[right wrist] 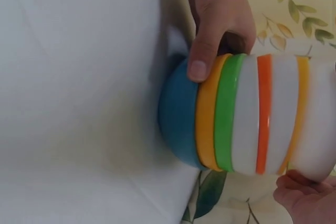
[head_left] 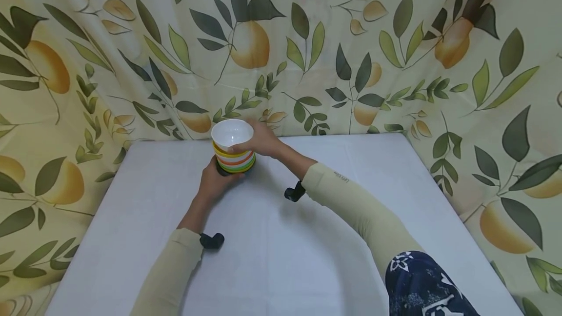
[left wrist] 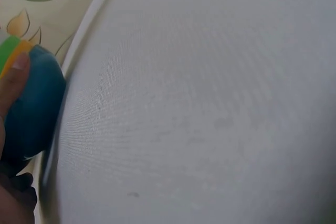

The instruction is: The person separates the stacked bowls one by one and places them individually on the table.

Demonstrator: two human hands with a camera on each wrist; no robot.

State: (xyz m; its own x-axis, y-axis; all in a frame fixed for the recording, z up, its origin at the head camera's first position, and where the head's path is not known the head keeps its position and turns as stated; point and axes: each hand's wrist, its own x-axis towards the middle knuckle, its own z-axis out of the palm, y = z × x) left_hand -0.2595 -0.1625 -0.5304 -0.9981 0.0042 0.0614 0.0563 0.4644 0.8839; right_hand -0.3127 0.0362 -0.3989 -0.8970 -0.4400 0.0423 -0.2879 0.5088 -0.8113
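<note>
White tabletop (head_left: 281,238) beside fruit-print curtain (head_left: 307,82), left hand (head_left: 215,181) and right hand (head_left: 262,140) around 1 bowl stack (right wrist: 244,114)

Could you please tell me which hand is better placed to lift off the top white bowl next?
Probably the right hand: its fingers and thumb already hold the white bowl. The left hand grips low at the blue bowl, so it seems better suited to steadying the base.

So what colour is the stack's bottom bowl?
The bottom bowl is blue, clearest in the right wrist view.
</note>
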